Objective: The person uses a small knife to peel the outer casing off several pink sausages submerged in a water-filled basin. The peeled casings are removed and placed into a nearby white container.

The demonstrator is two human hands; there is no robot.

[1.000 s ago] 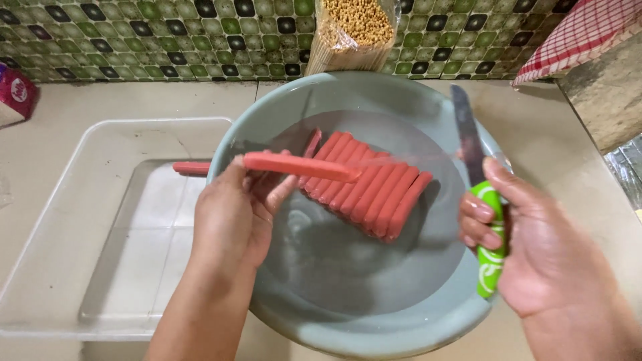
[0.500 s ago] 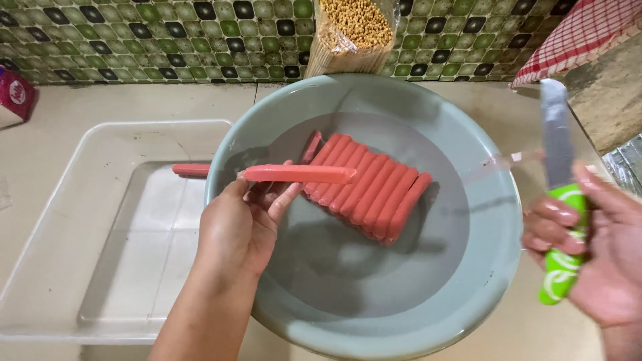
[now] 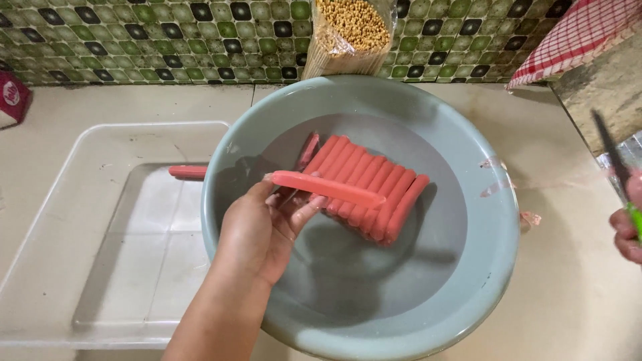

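One sausage (image 3: 328, 188) pinched in left hand (image 3: 264, 230) fingertips, lifted horiz. over grey basin (image 3: 495, 267), clear of the packed row (image 3: 368, 190). Right hand (image 3: 627, 230) at frame edge, wrapped round green-handled knife (image 3: 618, 177), blade up, away from the food.

- The middle of the worktop (image 3: 575, 314) is taken up by a wide grey basin (image 3: 495, 220), its rim overlapping the clear tray (image 3: 80, 200) at the left.
- The basin's back half is blocked by a row of sausages (image 3: 374, 194); bare floor is left in its front half.
- Passage along the back edge is narrowed by a bag of skewers (image 3: 348, 40).
- Open worktop is found at the front right corner.
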